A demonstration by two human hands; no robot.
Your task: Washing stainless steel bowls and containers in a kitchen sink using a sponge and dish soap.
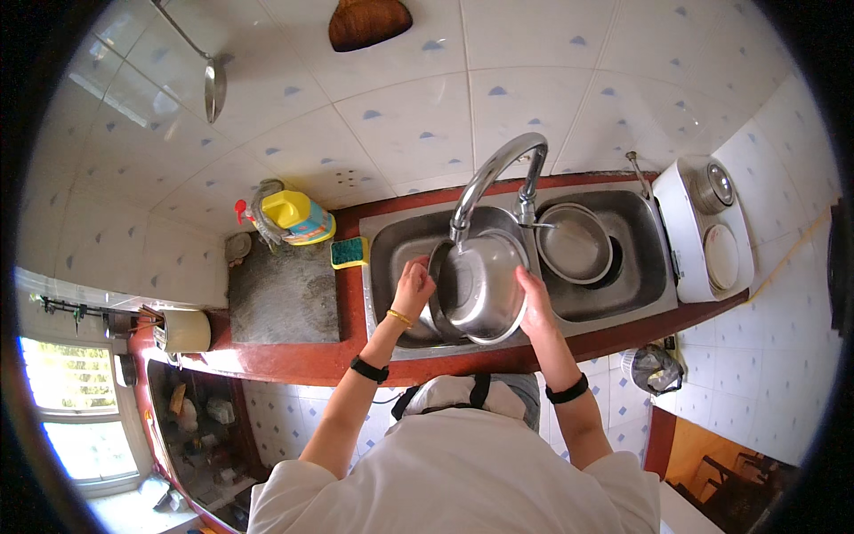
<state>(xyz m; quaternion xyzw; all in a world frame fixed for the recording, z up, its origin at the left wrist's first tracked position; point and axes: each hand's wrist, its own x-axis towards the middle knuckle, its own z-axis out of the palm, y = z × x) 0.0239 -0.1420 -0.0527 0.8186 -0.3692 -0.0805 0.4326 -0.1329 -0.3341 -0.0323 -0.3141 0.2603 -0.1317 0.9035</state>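
Note:
Under the spout of the chrome faucet (497, 167), a shiny stainless steel bowl (492, 287) is tilted over the left sink basin (393, 250). My left hand (415, 288) has its fingers curled at the dark-looking left rim. On the opposite side, my right hand (536, 304) clasps the bowl's edge, thumb upward. A thin bit of water shows at the spout's mouth. Whether a second vessel is nested at the left rim, I cannot tell. Another round metal pan (575, 243) rests in the right sink basin (644, 267).
A green-and-yellow sponge (349, 253) lies left of the sink, near a yellow detergent jug (297, 217) with a grey cloth over it. A dark stone slab (283, 294) is farther left. At right stands a white dish rack (687, 267) holding bowls and plates.

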